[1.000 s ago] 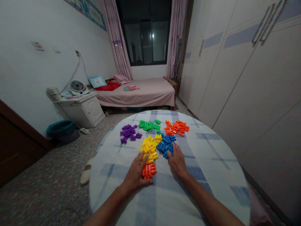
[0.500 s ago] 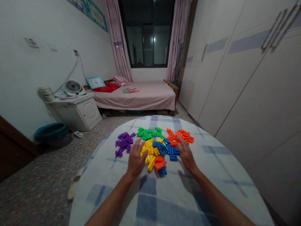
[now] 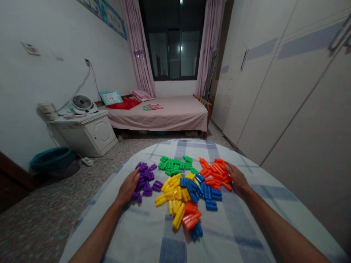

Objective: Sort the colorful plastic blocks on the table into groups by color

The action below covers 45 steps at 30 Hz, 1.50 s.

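Observation:
Small plastic toy pieces, rounded and tube-like, lie in colour piles on the table. My left hand (image 3: pixel 127 188) rests with fingers extended against the left side of the purple pile (image 3: pixel 144 177). At the outer right edge of the orange pile (image 3: pixel 215 171), my right hand (image 3: pixel 237 178) has its fingers stretched out and touching the pieces. Between the hands spread the yellow pieces (image 3: pixel 171 188) and the blue pieces (image 3: pixel 193 190). Behind them is the green pile (image 3: pixel 172 165). Nearer to me, a small orange cluster (image 3: pixel 192 216) sits beside a blue cluster (image 3: pixel 196 231).
A checked cloth covers the rounded table (image 3: pixel 148 233). Beyond stands a bed (image 3: pixel 175 113) under a window. On the left are a white cabinet (image 3: pixel 100 133) with a fan (image 3: pixel 83 103) and a teal bin (image 3: pixel 53 159). A wardrobe (image 3: pixel 290 95) lines the right.
My hands have moved apart: the left from the yellow pieces out to the purple pile's left, the right to the orange pile's outer edge. A purple piece now lies nearer the yellow ones.

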Tool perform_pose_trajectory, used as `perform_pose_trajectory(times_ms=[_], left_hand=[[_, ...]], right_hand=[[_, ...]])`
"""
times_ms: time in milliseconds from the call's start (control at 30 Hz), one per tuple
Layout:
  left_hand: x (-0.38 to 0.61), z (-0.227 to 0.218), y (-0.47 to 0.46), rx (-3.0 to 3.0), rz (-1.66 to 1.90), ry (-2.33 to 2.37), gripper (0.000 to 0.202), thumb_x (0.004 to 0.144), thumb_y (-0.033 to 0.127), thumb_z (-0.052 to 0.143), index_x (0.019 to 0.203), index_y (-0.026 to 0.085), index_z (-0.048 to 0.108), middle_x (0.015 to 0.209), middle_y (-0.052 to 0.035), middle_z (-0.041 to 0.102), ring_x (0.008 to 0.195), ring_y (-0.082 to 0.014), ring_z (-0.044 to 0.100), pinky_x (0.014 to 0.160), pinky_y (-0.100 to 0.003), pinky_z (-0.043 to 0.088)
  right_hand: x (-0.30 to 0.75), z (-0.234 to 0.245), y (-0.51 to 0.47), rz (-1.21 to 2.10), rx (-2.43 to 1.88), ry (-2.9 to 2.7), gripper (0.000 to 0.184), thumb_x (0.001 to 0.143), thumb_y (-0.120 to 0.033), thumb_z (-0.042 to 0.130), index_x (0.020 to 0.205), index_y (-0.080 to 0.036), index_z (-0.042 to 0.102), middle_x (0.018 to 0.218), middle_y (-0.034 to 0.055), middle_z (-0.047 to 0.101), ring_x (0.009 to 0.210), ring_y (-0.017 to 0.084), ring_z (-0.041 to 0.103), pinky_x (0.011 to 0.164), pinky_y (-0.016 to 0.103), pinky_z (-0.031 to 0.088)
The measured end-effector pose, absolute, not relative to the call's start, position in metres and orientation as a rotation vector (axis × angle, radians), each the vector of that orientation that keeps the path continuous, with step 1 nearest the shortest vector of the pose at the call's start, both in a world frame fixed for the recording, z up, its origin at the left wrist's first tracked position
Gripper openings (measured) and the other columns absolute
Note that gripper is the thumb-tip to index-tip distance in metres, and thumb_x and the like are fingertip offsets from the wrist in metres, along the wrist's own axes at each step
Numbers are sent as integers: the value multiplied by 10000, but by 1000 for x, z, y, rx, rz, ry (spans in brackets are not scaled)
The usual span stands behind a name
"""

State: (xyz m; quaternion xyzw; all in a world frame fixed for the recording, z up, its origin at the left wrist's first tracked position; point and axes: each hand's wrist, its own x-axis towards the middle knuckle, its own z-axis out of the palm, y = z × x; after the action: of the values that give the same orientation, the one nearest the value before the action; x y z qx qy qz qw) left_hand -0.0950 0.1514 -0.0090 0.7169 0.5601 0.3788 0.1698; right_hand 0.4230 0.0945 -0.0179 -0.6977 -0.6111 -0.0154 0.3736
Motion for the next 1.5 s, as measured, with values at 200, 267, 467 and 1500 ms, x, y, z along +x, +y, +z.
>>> perform_pose_trajectory(times_ms=[200, 267, 467, 1500], left_hand=[[-32, 14, 117, 1755, 1203, 1418, 557, 901, 524, 264, 1220, 156, 535, 1298, -109, 543, 1252, -209, 456, 1111, -412, 287], [-12, 18, 105, 1691, 1251, 1386, 523, 904, 501, 278, 1164, 151, 566, 1247, -107, 573, 1217, -211, 484, 1101, -414, 303], [59, 45, 67, 1709, 1244, 1123, 441, 900, 436, 355, 1165, 168, 584, 1284, -92, 552, 1226, -211, 476, 1085, -391, 337], [27, 35, 187, 1673, 1012, 1058, 613, 879, 602, 279, 1211, 180, 574, 1212, -95, 624, 1080, -210, 601, 980, -387, 443]], right_hand=[[362, 1, 78, 348, -1622, -1343, 535, 819, -582, 387, 1094, -193, 632, 1143, 112, 626, 1095, 260, 559, 991, 480, 382], [337, 8, 67, 420, -1561, -1301, 513, 807, -573, 413, 1058, -191, 645, 1152, 104, 623, 1118, 260, 542, 1016, 475, 359], [255, 39, 36, 667, -1349, -1522, 431, 861, -492, 432, 1111, -203, 631, 1178, 75, 618, 1124, 228, 543, 1016, 402, 380], [312, 31, 119, 827, -1309, -1638, 521, 869, -556, 314, 1051, -234, 681, 1059, 30, 691, 1003, 238, 615, 933, 411, 451]])
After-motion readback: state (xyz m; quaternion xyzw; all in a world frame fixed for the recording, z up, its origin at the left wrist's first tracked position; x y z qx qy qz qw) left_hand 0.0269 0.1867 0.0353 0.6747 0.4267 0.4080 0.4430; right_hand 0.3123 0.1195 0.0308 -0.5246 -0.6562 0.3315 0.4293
